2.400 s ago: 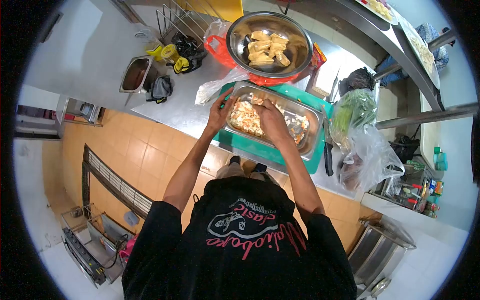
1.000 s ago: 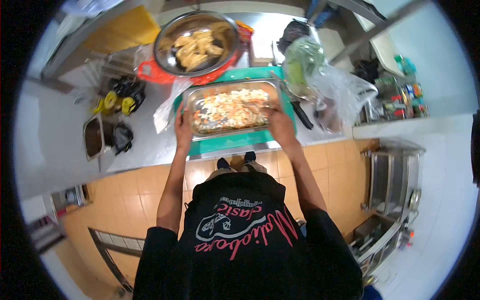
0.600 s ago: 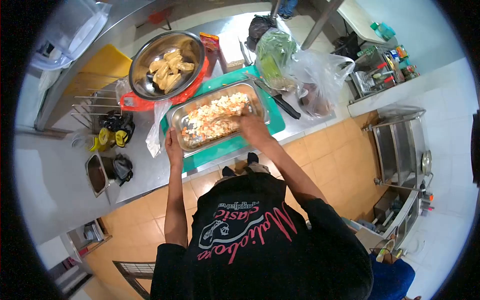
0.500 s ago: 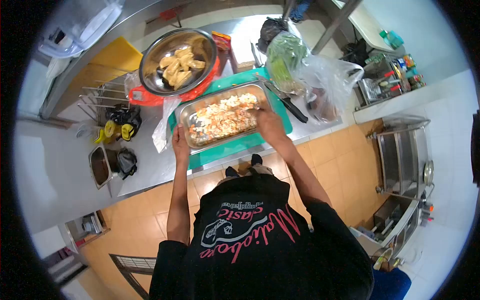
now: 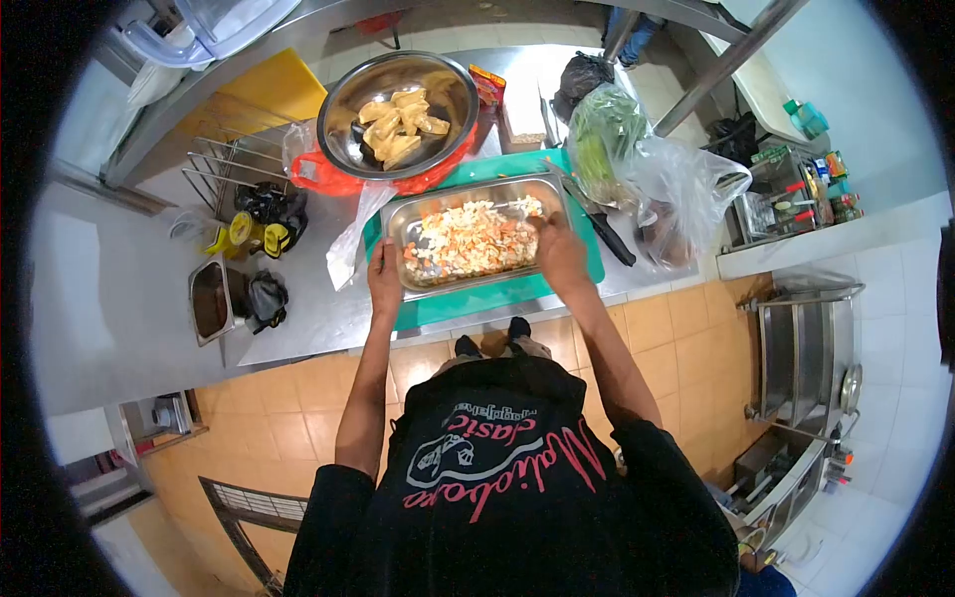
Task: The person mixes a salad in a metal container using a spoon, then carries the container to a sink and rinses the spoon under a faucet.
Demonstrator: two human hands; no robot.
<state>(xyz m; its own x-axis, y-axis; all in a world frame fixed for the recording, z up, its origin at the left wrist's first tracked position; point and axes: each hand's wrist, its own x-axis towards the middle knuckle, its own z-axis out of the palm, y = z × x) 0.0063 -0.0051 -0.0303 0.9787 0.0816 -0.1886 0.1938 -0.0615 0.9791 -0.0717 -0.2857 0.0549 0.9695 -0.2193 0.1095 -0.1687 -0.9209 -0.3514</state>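
Note:
A rectangular metal pan (image 5: 477,290) holds a chopped mix (image 5: 473,239) of white and orange bits, heaped around its middle. It rests on a green cutting board (image 5: 438,313). My left hand (image 5: 385,282) is closed on the pan's left rim. Over the pan's right end, my right hand (image 5: 563,257) is curled with fingers closed; what it grips is hidden and slightly blurred. A black-handled knife (image 5: 611,239) lies just right of the pan, partly on the board.
Behind the pan stands a metal bowl (image 5: 333,124) with yellowish pieces (image 5: 400,129), on a red plastic bag (image 5: 328,176). Bagged green vegetables (image 5: 604,149) and a clear plastic bag (image 5: 686,189) sit at the right. A wire rack (image 5: 214,164) and yellow-lidded containers (image 5: 242,234) are at the left.
The view has shifted, so the table appears farther right. The chopped mix has been pushed into a tighter heap, baring more of the pan's floor. My left hand stays on the rim.

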